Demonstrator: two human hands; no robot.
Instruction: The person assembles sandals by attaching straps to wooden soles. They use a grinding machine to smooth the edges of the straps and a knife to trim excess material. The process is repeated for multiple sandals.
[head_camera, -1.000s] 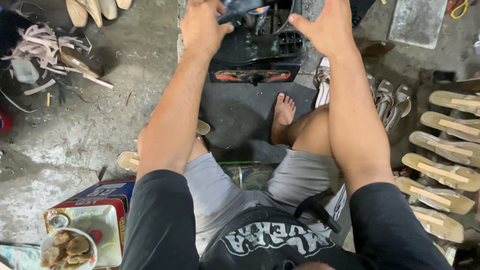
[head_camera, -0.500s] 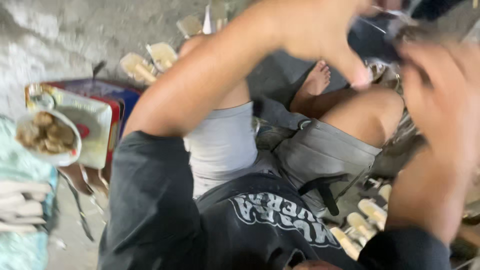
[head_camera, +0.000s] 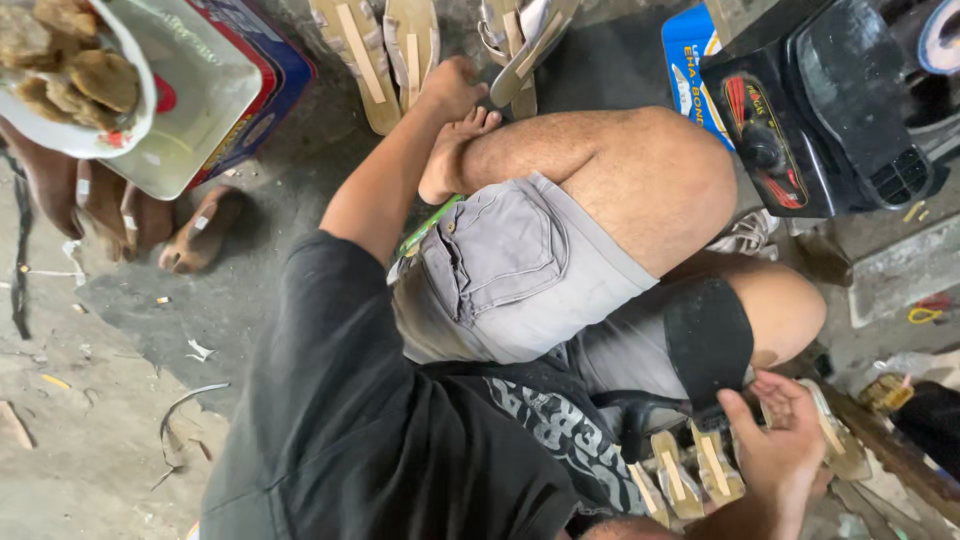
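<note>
I sit on the floor with my knees bent. My left hand (head_camera: 455, 88) reaches forward past my foot, fingers closed at the edge of a tan sandal (head_camera: 528, 48) that lies among a few other tan sandal soles (head_camera: 385, 55). My right hand (head_camera: 782, 440) is low beside my thigh, its thumb pressed on the lower end of a black shoe sole (head_camera: 706, 340) that stands upright against my leg. Under that hand lies a row of tan strapped sandals (head_camera: 690, 475).
A black machine (head_camera: 825, 110) with red markings stands at the upper right beside a blue carton (head_camera: 690, 50). At the upper left are a white bowl of brown biscuits (head_camera: 70, 75), a metal tray (head_camera: 190, 95) and brown soles (head_camera: 120, 215). The concrete floor is littered with scraps.
The view has swung sharply to the left and down. Both hands have left the black machine: the left now reaches the tan sandals, and the right has dropped beside my thigh with a black sole.
</note>
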